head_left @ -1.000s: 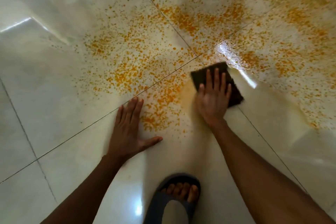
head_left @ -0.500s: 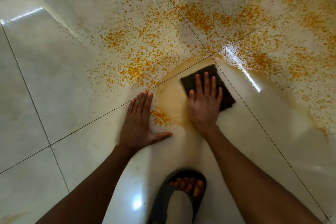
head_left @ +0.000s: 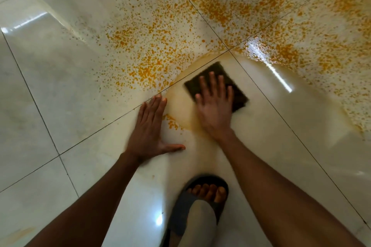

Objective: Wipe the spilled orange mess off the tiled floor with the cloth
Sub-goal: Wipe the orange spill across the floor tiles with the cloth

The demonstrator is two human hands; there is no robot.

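Head cam view, only one there was. The right hand [head_left: 215, 104] lay flat on a dark square cloth [head_left: 239, 94], fingers straight and a bit spread, pressing it down onto the tiled floor [head_left: 50, 90] rather than gripping it. The cloth sat on the near-right tile just near of where four grout lines [head_left: 228, 51] cross, turned corner-on so it looked like a diamond, and its edges were a little blurred. The far corner and right side of it stuck out from under the fingers.

The left hand [head_left: 149, 130] was planted flat on the floor just left of the cloth, fingers together pointing far, thumb stuck out to the right, holding nothing. Its fingertips reached the diagonal grout line.

The orange mess [head_left: 152, 50] was mostly far of both hands: thick speckles across the far-left tile, the far tile and way out to the right edge. Around the cloth there was a smeared pale orange patch [head_left: 180, 110] with a darker rim, and a small cluster of orange flecks [head_left: 172, 121] sat between the two hands, just beside the left fingers.

Near the bottom, a foot in a dark slide sandal [head_left: 200, 200] stood between the forearms, toes pointing far. Shiny light glints showed on the tiles.
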